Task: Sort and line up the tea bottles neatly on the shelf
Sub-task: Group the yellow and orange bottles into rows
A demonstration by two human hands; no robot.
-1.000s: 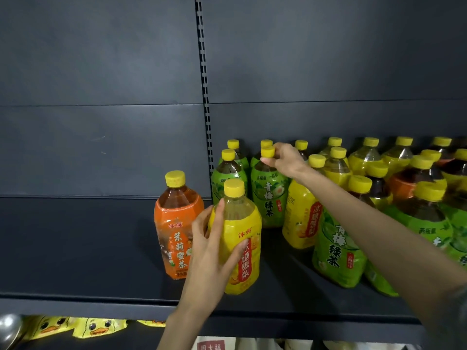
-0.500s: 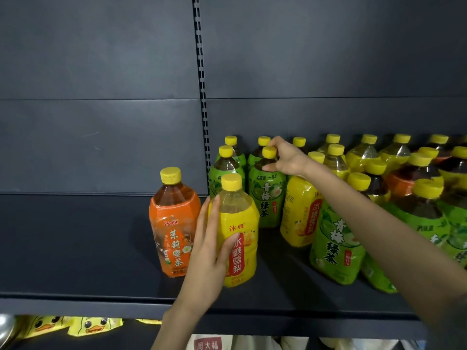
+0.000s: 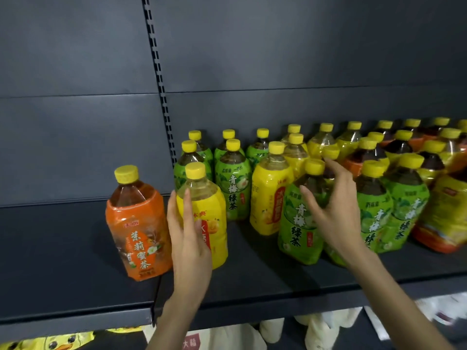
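Yellow-label bottle (image 3: 216,208) stands upright near the front of the shelf (image 3: 63,261), just beside the orange-label bottle (image 3: 136,223) on its left, and the two look to be touching or nearly so. The left hand (image 3: 189,245) is laid against the yellow bottle's near-left side: fingers long and almost straight, pointing up toward the shoulder, thumb lying across the red patch of the label. That's a flat, loose contact, not a clasp. The bottle sits to the right of the palm and behind it.

Over to the right hand (image 3: 336,210), which is spread wide and holds nothing. It is up in front of a green-label bottle (image 3: 294,231) at the front of the crowd, thumb over that bottle's shoulder, fingers fanned past the neck on its right side. One fingertip reaches close to a yellow cap (image 3: 330,152) behind. I can't tell if the palm actually touches the green bottle.

Behind and between the hands stands another yellow bottle (image 3: 267,198), with a green one (image 3: 232,190) to its left. Further right, green, yellow and orange bottles are packed in mixed rows, all upright. Dark back panel (image 3: 75,135) behind, slotted upright (image 3: 161,97) running down it, and duck-print packs (image 3: 58,344) below the shelf edge
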